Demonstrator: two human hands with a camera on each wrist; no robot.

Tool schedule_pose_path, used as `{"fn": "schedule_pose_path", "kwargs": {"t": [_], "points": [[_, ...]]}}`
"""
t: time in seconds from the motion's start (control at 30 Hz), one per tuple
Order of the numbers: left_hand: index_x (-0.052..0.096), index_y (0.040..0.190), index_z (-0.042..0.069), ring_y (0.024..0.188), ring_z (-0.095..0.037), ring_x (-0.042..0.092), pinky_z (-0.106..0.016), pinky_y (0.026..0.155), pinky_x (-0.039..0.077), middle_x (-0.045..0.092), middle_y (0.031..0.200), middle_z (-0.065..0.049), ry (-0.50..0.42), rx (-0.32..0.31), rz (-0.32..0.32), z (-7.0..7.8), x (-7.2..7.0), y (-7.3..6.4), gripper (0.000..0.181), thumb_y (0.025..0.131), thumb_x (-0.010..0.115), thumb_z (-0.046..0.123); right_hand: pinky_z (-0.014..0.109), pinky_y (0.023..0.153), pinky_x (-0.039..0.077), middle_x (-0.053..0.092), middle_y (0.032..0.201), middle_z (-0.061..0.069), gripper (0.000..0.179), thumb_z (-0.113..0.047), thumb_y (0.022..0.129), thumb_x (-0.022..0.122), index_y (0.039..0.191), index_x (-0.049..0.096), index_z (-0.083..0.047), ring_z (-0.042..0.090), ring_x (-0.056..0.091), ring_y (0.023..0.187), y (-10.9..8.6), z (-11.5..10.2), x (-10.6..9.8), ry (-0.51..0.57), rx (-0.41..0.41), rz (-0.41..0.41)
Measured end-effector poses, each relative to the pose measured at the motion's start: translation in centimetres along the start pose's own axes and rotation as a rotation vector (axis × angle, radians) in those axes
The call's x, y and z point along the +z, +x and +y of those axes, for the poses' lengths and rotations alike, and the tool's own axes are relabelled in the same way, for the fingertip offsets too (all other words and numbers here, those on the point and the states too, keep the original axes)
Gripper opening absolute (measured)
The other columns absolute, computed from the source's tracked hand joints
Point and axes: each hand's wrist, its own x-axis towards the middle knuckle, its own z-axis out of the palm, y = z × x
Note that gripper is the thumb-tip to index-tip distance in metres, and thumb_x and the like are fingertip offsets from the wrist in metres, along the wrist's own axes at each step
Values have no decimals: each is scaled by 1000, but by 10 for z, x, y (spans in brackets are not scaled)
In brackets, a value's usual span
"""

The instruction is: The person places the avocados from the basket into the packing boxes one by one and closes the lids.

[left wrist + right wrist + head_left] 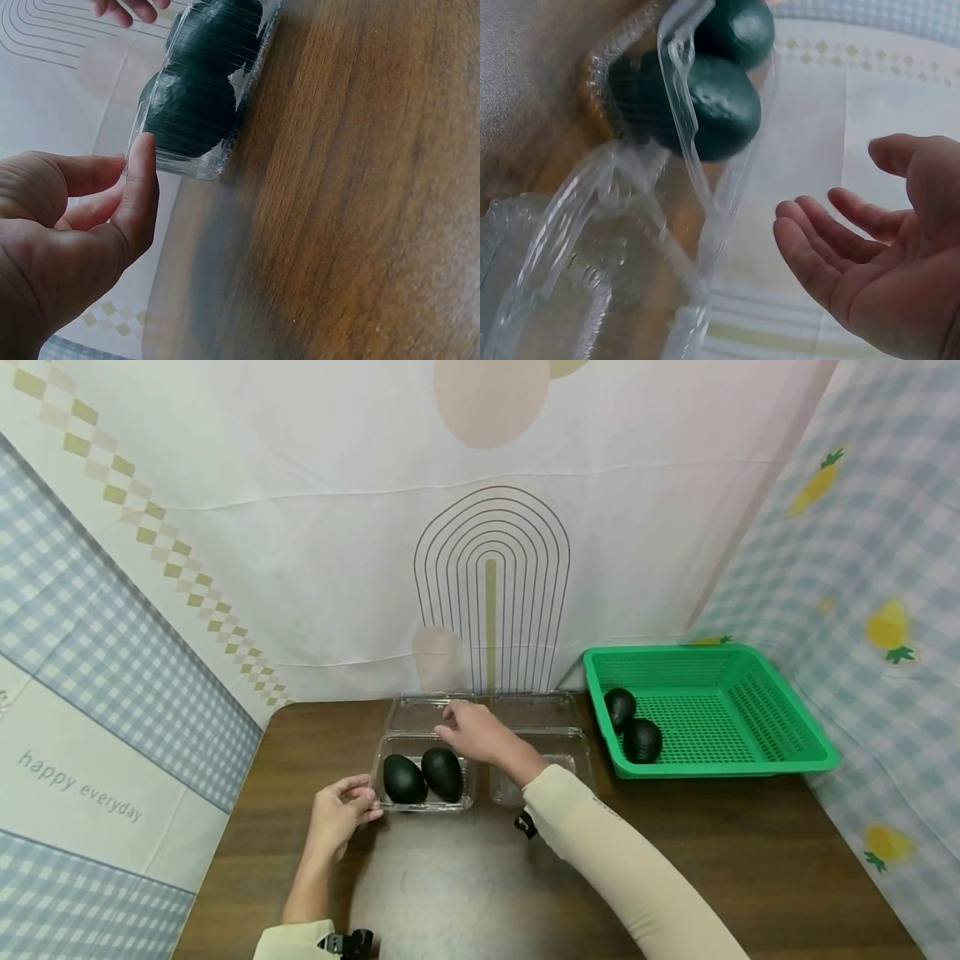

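Two dark green avocados (442, 774) lie side by side in a clear plastic clamshell box (429, 807), whose lid (420, 714) is folded back toward the wall. At the box's left end, my left hand (339, 814) pinches the rim between thumb and fingers, as the left wrist view shows. My right hand (480, 732) hovers over the box's back right corner, holding nothing. Its fingers (817, 255) are loosely bent and apart from the thumb in the right wrist view. A second clear box (577, 752) stands partly hidden under the right forearm.
On the right, a green plastic basket (750, 770) has two more dark avocados (642, 741) at its left side. The wooden table (450, 885) meets a cloth-covered wall (337, 568) just behind the boxes. Another cloth with pineapple prints hangs beyond the basket.
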Motion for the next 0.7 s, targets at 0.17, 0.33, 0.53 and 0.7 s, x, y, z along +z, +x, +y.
{"fn": "schedule_pose_path", "kwargs": {"t": [0.17,0.33,0.53,0.7], "points": [[49,136,-23,73,-13,68,-25,70,66,62,94,-15,-8,12,-1,-1,0,0,42,95,55,-18,44,104,56,66,131,12,41,-34,106,57,135,59,-5,27,63,123,6,20,-8,132,59,106],[49,136,-22,72,-12,67,-25,71,66,62,92,-12,-2,7,2,-1,-2,0,42,95,55,-18,47,111,52,64,137,16,43,-33,105,57,137,57,-4,33,60,128,16,37,-11,238,136,171],[49,137,-22,73,-12,67,-26,71,66,62,92,-11,-3,2,-1,-3,-3,0,42,95,55,-18,48,113,50,60,142,20,48,-33,107,53,141,55,1,34,57,132,29,51,-15,370,218,165],[48,137,-22,73,-13,67,-26,71,67,62,91,-11,-4,0,-10,-3,-2,1,43,95,55,-17,44,84,56,64,96,9,49,-34,107,53,140,57,2,18,58,79,34,56,-19,507,277,149]]}}
